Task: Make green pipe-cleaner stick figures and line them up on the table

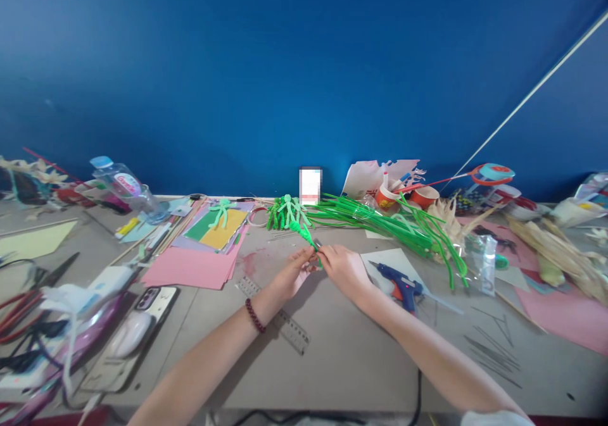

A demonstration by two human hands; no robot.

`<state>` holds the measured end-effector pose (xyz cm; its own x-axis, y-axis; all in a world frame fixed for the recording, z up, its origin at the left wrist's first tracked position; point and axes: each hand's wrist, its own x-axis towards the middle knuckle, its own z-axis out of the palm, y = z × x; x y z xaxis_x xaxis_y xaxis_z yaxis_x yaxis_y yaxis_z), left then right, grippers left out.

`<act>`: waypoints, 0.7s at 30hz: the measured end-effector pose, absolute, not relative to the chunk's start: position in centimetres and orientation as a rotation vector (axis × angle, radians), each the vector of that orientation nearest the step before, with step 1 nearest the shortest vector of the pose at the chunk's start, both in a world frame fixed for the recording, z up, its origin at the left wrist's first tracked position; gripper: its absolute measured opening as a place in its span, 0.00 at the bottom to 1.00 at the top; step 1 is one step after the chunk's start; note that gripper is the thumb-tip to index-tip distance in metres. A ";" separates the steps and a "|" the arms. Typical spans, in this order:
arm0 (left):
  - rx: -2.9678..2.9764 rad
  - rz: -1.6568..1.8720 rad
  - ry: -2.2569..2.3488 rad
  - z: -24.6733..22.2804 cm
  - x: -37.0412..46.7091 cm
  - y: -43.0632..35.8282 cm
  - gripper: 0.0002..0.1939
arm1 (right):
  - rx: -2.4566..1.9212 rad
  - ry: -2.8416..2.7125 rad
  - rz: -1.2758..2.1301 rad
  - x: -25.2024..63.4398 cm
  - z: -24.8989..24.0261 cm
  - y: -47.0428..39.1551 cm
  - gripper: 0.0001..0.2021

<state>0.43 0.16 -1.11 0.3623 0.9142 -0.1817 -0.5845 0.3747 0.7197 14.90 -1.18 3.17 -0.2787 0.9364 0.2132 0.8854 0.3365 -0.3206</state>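
A bright green twisted pipe-cleaner piece slants down between my two hands at the middle of the table. My left hand, with a dark red bead bracelet at the wrist, pinches its lower end. Close against it, my right hand has its fingers closed on the same piece, near a small dark part too small to make out. Behind my hands lies a cluster of green pipe-cleaner figures. A long bundle of green pipe cleaners stretches to the right.
A blue glue gun rests on white paper at the right. Under my left forearm lies a clear ruler. Pink sheets, a phone and a plastic bottle are at the left. Paper cups stand behind.
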 end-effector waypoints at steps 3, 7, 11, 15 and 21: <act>0.627 1.089 0.655 -1.0 0.4 0.2 0.08 | -1.591 -2.337 0.133 14.6 3.2 -1.5 0.13; 0.616 1.152 0.632 -1.2 0.6 0.4 0.10 | -1.456 -2.183 0.464 15.0 3.5 -1.1 0.13; 0.657 1.135 0.576 -1.0 0.7 0.3 0.11 | -1.337 -1.830 1.028 15.2 3.3 -0.5 0.14; 0.684 1.064 0.560 -0.1 0.5 -0.1 0.14 | -1.117 -1.364 1.851 14.8 2.9 -0.5 0.17; 0.714 1.038 0.555 0.0 0.3 0.0 0.15 | -0.987 -1.189 2.027 14.5 2.7 -0.6 0.17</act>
